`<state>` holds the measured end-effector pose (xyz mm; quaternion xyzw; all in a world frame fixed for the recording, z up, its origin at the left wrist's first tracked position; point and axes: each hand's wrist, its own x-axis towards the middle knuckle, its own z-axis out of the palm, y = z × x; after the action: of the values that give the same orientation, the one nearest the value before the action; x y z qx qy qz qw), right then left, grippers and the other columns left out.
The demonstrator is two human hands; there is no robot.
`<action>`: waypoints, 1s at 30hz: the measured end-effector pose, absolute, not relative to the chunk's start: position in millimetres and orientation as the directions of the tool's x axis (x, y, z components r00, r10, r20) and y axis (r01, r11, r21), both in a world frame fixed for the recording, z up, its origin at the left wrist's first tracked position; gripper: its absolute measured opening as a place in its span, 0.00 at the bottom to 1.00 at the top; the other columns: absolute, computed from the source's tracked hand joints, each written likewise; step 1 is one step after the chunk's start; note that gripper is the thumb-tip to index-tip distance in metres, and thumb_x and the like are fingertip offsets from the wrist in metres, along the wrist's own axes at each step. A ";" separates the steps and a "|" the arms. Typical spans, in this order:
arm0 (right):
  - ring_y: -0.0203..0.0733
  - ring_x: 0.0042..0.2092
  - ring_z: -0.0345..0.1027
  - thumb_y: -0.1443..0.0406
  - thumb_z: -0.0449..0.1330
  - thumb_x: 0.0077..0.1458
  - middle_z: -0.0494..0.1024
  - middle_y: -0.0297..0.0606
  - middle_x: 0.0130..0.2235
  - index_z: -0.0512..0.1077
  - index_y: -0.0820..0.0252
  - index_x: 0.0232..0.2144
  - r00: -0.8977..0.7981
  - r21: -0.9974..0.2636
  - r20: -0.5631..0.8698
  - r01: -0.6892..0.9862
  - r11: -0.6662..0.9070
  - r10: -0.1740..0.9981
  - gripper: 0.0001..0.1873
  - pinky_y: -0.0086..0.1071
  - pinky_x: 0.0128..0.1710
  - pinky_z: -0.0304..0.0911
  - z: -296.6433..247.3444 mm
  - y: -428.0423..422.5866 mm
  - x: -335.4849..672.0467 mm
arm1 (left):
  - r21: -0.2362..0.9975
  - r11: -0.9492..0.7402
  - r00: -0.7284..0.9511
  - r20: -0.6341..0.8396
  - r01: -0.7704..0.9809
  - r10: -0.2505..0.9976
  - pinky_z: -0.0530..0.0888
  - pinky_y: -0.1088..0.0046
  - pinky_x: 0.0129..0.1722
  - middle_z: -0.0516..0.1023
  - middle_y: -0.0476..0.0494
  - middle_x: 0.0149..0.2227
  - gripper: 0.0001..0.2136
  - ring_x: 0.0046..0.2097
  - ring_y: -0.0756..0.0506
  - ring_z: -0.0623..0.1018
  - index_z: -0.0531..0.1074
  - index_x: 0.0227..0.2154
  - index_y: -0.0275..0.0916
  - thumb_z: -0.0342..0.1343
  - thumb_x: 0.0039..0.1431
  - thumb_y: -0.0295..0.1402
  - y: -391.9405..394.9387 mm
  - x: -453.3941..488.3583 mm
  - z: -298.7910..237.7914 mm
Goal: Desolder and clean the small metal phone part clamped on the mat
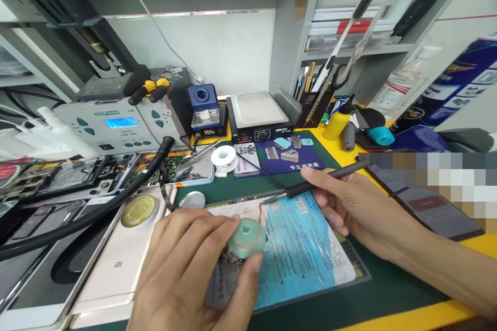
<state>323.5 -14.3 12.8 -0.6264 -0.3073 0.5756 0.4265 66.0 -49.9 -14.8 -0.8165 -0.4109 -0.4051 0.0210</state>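
The left grip (190, 269) pinches a green spool (247, 238) between thumb and fingers.

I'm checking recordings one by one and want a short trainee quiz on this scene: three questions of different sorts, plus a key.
1. True or false: the soldering iron is held in the left hand.

2. Multiple choice: what is between the left thumb and fingers?
A) a white ring-shaped spool
B) a translucent green round spool
C) a yellow bottle

3. Fill in the missing word: the round tin of yellowish paste rests on a pale ____ back marked with an MI logo.

Key:
1. False; the right hand holds it.
2. B
3. phone
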 end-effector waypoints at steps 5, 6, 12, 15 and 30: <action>0.28 0.15 0.59 0.55 0.81 0.47 0.70 0.32 0.14 0.78 0.63 0.18 0.041 -0.874 -0.437 -0.256 -0.414 0.898 0.22 0.20 0.13 0.57 17.1 -15.6 332.3 | 0.288 -0.675 0.353 0.678 0.679 0.644 0.73 0.62 0.55 0.79 0.43 0.46 0.11 0.51 0.45 0.75 0.76 0.49 0.37 0.64 0.65 0.28 -50.9 62.2 -14.2; 0.28 0.16 0.61 0.56 0.81 0.47 0.74 0.33 0.17 0.80 0.62 0.21 0.017 -0.868 -0.426 -0.290 -0.404 0.904 0.19 0.20 0.13 0.59 18.0 -15.7 334.2 | 0.284 -0.678 0.359 0.677 0.678 0.643 0.73 0.62 0.55 0.79 0.44 0.45 0.11 0.51 0.45 0.75 0.76 0.49 0.37 0.64 0.65 0.28 -51.0 61.5 -14.1; 0.33 0.19 0.71 0.62 0.79 0.48 0.83 0.34 0.28 0.85 0.59 0.36 -0.112 -0.844 -0.399 -0.344 -0.412 0.910 0.13 0.23 0.14 0.67 17.4 -15.7 340.8 | 0.271 -0.681 0.379 0.666 0.680 0.643 0.72 0.63 0.57 0.79 0.44 0.46 0.12 0.52 0.45 0.75 0.76 0.50 0.38 0.64 0.64 0.28 -49.8 60.7 -13.3; 0.33 0.18 0.70 0.60 0.79 0.51 0.84 0.36 0.28 0.84 0.61 0.34 -0.119 -0.845 -0.408 -0.326 -0.424 0.905 0.13 0.22 0.13 0.66 14.9 -15.5 340.7 | 0.271 -0.691 0.382 0.673 0.670 0.633 0.70 0.64 0.59 0.78 0.44 0.45 0.12 0.52 0.46 0.75 0.76 0.50 0.36 0.64 0.64 0.26 -49.3 61.8 -13.7; 0.35 0.19 0.69 0.56 0.80 0.50 0.78 0.35 0.19 0.85 0.57 0.36 -0.041 -0.973 -0.204 -0.100 -0.207 0.978 0.15 0.24 0.18 0.64 6.1 -27.5 338.7 | 0.320 -0.644 0.299 0.686 0.695 0.663 0.74 0.62 0.57 0.80 0.48 0.44 0.10 0.50 0.47 0.76 0.78 0.47 0.39 0.65 0.64 0.28 -49.0 66.4 -15.1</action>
<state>338.7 -27.5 6.1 -0.5147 -0.4265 0.5818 0.4633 66.4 -49.0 -15.1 -0.8057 -0.4215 -0.4158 0.0191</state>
